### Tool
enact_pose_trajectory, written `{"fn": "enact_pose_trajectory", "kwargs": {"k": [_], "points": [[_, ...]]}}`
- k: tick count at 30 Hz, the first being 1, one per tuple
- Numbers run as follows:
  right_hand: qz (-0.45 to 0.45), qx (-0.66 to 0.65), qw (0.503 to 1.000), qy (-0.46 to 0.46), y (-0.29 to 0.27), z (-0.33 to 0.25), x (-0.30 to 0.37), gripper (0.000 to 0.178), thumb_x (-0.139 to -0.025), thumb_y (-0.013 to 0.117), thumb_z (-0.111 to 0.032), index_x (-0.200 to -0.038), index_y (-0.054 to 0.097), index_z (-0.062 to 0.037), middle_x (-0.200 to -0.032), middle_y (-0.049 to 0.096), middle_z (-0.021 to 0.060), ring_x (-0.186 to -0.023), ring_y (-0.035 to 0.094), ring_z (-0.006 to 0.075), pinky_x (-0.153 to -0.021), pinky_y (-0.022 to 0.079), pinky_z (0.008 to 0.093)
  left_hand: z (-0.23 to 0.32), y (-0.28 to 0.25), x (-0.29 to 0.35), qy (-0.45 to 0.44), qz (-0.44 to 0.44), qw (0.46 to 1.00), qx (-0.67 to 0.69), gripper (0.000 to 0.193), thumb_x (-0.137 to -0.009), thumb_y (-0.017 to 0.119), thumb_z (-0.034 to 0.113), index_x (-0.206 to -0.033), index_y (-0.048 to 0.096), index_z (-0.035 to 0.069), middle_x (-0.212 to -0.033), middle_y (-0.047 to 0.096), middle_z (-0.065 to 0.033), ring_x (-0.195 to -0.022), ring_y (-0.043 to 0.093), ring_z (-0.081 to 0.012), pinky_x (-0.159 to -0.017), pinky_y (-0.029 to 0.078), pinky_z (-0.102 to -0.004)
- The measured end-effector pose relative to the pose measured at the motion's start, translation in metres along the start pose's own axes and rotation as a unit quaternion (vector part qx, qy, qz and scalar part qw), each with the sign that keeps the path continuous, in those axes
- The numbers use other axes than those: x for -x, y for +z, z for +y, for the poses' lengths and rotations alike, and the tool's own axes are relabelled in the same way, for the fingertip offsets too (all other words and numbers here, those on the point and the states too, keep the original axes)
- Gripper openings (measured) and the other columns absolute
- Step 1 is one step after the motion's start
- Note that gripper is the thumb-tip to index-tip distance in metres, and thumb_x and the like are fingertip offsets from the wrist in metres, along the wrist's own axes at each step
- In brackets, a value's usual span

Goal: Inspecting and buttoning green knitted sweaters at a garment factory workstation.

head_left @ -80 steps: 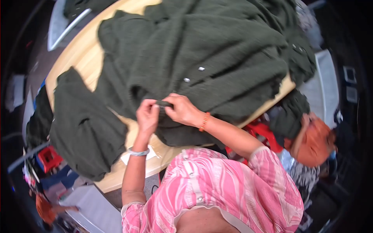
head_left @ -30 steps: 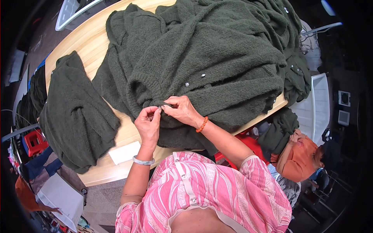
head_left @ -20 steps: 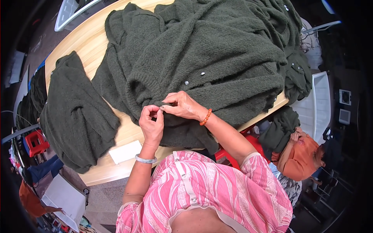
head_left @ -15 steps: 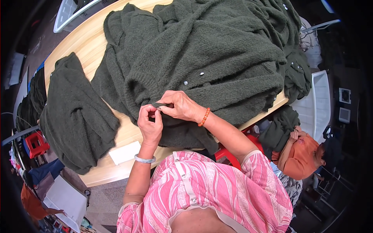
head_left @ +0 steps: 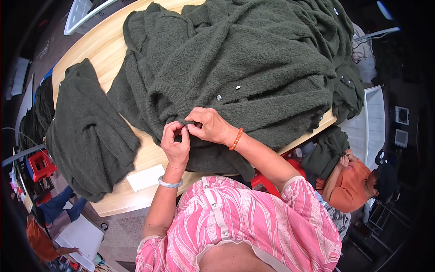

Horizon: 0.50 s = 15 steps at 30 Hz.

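A dark green knit sweater (head_left: 272,63) lies bunched across the wooden table, with small shiny buttons on it. Both my hands meet at its near edge, by a ribbed opening. My left hand (head_left: 176,144), below a pale bangle, pinches a bit of the knit edge between thumb and fingers. My right hand (head_left: 209,125), with an orange bead bracelet at the wrist, grips the same edge just beside it. Whether anything small sits between the fingertips is hidden. To the left lies a separate dark green knit piece (head_left: 93,133), spread over the table's left side.
A white paper slip (head_left: 146,178) lies near the table's front edge (head_left: 122,206). White bins (head_left: 374,122) stand at the right and far left. A co-worker in orange (head_left: 351,186) handles green knitwear at the right. A red stool (head_left: 41,166) stands at the left.
My hands hold nearly the same pinch on the knit edge. At the lower left, another person's arm and blue-clad legs have shifted. The whole view has moved very slightly.
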State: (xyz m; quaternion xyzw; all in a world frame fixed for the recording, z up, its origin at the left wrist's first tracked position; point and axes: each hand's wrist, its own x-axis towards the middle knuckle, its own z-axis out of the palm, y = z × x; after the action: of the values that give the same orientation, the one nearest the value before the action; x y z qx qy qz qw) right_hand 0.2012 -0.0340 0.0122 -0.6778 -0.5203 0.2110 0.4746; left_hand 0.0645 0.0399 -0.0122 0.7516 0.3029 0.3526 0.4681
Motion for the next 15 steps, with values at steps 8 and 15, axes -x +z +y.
{"fn": "enact_pose_trajectory", "kwargs": {"k": [8,15], "points": [[-0.043,0.019,0.999,0.027,-0.0072,-0.0001,-0.0015,0.017,-0.073,0.064,-0.010,-0.085,0.065,0.0032,-0.082,0.064,0.0181,-0.077,0.064,0.0345,-0.070,0.053,0.0401,-0.0002,-0.0001,-0.0009,-0.016,-0.021,0.999,0.027,0.018,-0.076,0.066,-0.008,-0.088,0.056,0.001,-0.088,0.059,-0.0079,-0.065,0.056,-0.0109,-0.057,0.047,-0.0232],[-0.032,0.058,0.997,-0.037,-0.0031,0.0034,-0.0003,0.017,-0.075,0.062,-0.008,-0.088,0.062,0.0014,-0.083,0.062,0.0183,-0.082,0.061,0.0368,-0.074,0.051,0.0434,-0.0004,0.0003,-0.0058,0.061,-0.011,0.997,-0.037,0.019,-0.074,0.066,-0.008,-0.087,0.056,0.001,-0.085,0.059,-0.0095,-0.063,0.057,-0.0153,-0.057,0.048,-0.0255]]}}
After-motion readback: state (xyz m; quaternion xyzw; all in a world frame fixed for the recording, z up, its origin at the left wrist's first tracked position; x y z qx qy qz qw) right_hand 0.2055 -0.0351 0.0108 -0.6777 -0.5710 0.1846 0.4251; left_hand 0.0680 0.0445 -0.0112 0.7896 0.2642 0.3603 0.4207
